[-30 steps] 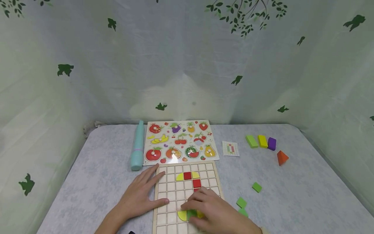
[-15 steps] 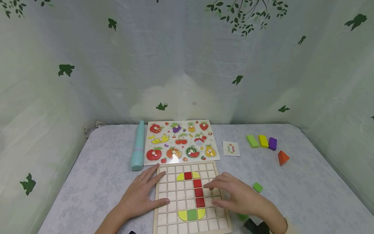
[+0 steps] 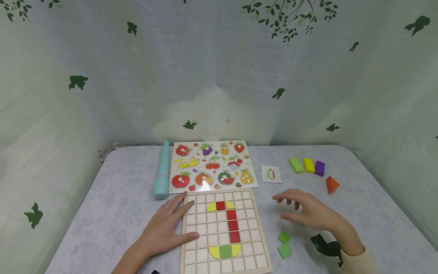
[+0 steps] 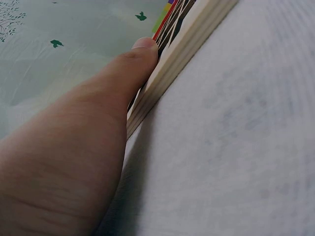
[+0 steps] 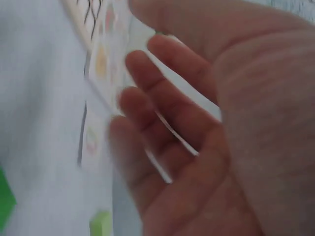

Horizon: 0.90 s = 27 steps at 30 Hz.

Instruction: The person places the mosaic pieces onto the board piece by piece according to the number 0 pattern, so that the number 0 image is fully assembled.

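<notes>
The left hand (image 3: 164,228) lies flat, fingers straight on the gridded wooden puzzle board (image 3: 224,232), seemingly steadying it. The right hand (image 3: 308,213) hovers empty, fingers loosely spread, above two green square tiles (image 3: 284,244).

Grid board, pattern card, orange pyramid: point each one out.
grid board (image 3: 205,243): head view, on bare squares left of the red column.
pattern card (image 3: 271,174): head view, on the card's middle.
orange pyramid (image 3: 331,184): head view, on its front face.

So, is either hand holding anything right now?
No. The right hand hovers empty; the left hand rests flat on the grid board's left edge.
</notes>
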Tool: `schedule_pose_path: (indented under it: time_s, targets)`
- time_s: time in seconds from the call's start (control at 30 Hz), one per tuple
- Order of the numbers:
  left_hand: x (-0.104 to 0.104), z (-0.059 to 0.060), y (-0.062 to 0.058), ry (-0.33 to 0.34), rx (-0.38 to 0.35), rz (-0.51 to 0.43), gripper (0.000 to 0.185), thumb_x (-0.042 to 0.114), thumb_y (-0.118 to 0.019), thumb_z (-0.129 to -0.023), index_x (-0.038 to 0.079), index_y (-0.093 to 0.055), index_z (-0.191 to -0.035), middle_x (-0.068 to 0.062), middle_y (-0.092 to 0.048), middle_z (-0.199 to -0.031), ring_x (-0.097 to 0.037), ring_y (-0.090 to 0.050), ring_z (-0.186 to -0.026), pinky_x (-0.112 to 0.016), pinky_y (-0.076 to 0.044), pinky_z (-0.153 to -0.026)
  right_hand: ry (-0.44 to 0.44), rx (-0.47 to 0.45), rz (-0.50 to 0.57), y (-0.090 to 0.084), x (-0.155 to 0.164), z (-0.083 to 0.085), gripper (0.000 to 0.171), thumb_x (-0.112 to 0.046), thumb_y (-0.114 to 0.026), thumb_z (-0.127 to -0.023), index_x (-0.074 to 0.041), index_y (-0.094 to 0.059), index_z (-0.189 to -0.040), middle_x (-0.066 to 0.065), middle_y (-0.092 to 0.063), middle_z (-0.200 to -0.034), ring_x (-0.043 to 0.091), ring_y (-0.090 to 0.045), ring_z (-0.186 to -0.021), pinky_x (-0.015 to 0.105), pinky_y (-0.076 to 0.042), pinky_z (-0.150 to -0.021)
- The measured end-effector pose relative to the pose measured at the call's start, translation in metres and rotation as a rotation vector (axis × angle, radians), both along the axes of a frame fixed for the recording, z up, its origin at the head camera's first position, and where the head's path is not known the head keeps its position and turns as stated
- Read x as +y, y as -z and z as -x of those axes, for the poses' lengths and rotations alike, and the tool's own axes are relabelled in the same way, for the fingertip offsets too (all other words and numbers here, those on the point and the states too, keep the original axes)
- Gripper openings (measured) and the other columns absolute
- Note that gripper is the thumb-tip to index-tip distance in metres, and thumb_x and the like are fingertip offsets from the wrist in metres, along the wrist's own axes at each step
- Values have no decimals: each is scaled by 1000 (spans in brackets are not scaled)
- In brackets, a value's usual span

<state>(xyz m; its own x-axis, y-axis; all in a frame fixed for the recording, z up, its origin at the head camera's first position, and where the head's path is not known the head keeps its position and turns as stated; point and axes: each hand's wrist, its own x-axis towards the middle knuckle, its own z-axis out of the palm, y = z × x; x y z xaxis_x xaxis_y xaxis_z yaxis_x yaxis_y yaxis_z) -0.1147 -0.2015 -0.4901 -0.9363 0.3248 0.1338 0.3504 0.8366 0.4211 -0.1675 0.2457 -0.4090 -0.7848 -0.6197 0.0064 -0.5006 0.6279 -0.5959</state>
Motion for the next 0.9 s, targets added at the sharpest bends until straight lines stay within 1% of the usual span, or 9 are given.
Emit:
schedule_pose_path:
  time_s: [0.1,0.23,0.4,0.5,0.67,0.77,0.9]
  targets:
    - [0,0,0,2,3,4,96,83,-63,-79,22,-52,-153,-5,-34,-167,-30,-35,-150,-60,-39,-116,7,-34,12,4,18,5,51,-38,-78,-92,-14,-64,-135,1,-70,-122,19,-59,-98,24,-54,-77]
    - [0,0,0,-1,-5,6,96,83,-63,-79,22,-52,-153,-6,-34,-166,-30,-35,-149,-61,-39,-115,32,-103,27,11,37,10,48,-33,-80,-91,-13,-65,-131,2,-69,-123,18,-59,-99,24,-55,-79]
    - [1,0,0,-3,-5,2,96,83,-64,-79,22,-53,-152,-6,-35,-166,-31,-36,-149,-61,-39,-115,62,-188,36,16,54,15,40,-30,-81,-90,-14,-67,-124,2,-68,-116,16,-57,-97,24,-53,-77]
    - [1,0,0,-4,-3,1,96,82,-64,-79,21,-53,-152,-6,-35,-166,-31,-36,-149,-61,-39,-115,81,-239,18,18,61,16,38,-29,-82,-90,-14,-66,-122,1,-66,-110,15,-56,-94,23,-51,-75]
    - [1,0,0,-3,3,1,96,82,-64,-79,22,-52,-152,-6,-34,-167,-31,-36,-149,-60,-39,-115,111,-316,-33,18,65,16,40,-27,-84,-87,-12,-64,-118,3,-63,-104,14,-56,-91,22,-50,-73]
    - [0,0,0,-1,9,4,96,82,-64,-79,21,-52,-153,-6,-34,-167,-30,-35,-150,-60,-38,-116,114,-315,-58,19,64,17,40,-27,-86,-84,-12,-65,-115,2,-61,-101,13,-55,-89,22,-51,-73]
    - [0,0,1,2,11,4,96,82,-64,-79,22,-52,-153,-5,-34,-167,-30,-35,-150,-60,-38,-116,112,-278,-77,23,60,18,36,-28,-87,-83,-15,-66,-111,-1,-62,-99,11,-56,-88,22,-51,-74]
